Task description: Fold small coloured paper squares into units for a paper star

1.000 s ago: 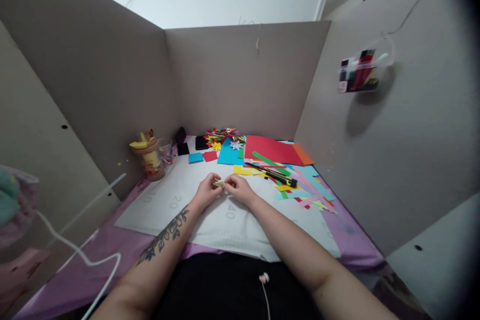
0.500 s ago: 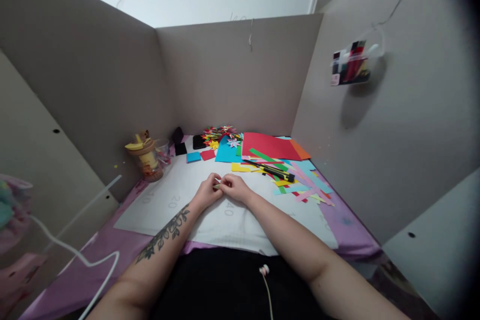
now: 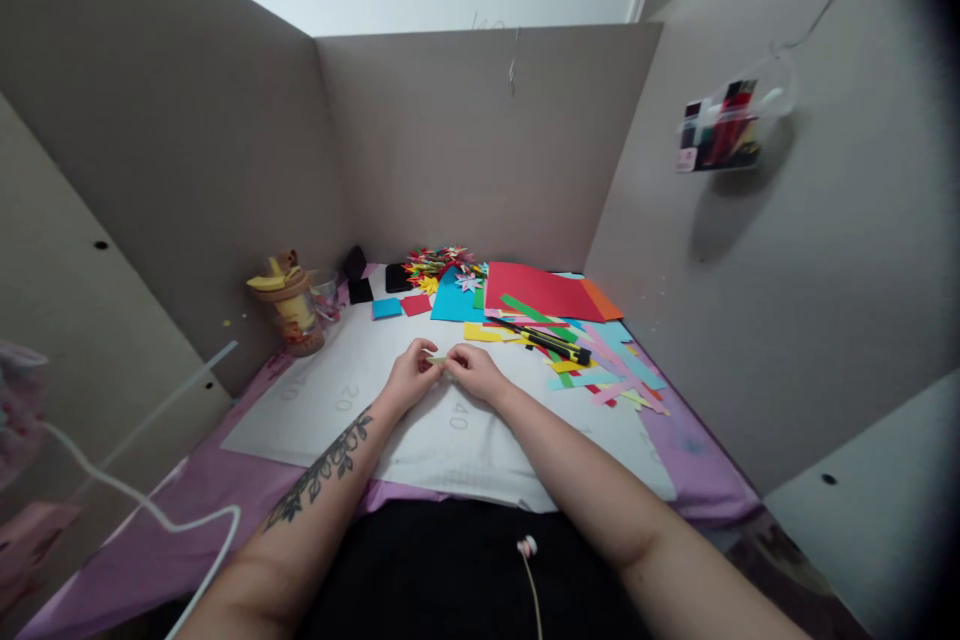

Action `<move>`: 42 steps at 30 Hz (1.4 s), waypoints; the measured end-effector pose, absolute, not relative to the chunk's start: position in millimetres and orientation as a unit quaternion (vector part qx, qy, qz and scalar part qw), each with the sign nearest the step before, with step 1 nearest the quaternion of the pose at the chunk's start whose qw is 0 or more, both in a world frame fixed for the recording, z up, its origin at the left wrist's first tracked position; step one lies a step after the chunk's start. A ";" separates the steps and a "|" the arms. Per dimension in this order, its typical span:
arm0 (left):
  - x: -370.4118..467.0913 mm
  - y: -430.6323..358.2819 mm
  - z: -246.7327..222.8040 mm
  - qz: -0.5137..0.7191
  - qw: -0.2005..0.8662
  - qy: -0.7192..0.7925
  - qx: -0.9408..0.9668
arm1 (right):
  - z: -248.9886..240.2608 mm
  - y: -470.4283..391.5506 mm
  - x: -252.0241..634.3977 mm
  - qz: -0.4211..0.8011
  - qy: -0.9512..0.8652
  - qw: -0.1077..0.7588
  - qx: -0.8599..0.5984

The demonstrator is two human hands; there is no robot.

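My left hand (image 3: 410, 378) and my right hand (image 3: 474, 373) meet over the white cutting mat (image 3: 352, 410) and together pinch a small pale green folded paper piece (image 3: 437, 360) between their fingertips. The piece is mostly hidden by my fingers. Just beyond my right hand lie loose coloured paper strips (image 3: 600, 370) and a black-and-yellow utility knife (image 3: 551, 343). A red paper sheet (image 3: 540, 292) and a blue sheet (image 3: 454, 302) lie farther back.
A pile of folded paper stars (image 3: 439, 265) sits at the back wall. A jar with a yellow lid (image 3: 289, 310) stands at the left. Grey cardboard walls (image 3: 480, 140) enclose the desk. A white cable (image 3: 135, 500) runs at the left; a clear pocket (image 3: 724, 125) hangs on the right wall.
My hands have stayed together on the small paper piece, with only slight finger movement. The view has shifted a little.
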State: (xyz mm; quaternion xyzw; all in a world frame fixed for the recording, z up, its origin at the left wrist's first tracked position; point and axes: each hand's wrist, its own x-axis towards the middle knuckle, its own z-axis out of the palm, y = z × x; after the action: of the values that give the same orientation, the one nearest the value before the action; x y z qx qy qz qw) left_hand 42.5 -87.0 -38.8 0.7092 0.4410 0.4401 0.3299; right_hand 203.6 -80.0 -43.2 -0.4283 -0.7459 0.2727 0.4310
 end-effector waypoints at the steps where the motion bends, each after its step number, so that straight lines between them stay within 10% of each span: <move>1: 42.5 -86.9 -39.2 0.443 0.333 0.439 0.707 | -44.1 -79.5 203.8 0.274 -0.746 0.429 -0.429; 42: 39.9 -79.7 -33.9 0.487 0.451 0.450 0.598 | -41.5 -80.2 208.3 0.253 -0.741 0.423 -0.456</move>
State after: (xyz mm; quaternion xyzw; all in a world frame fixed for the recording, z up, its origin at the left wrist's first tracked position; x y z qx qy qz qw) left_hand 39.9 -79.7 -33.9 0.5982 0.4499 0.4866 0.4505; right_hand 208.3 -80.2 -41.5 -0.4558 -0.7412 0.2534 0.4226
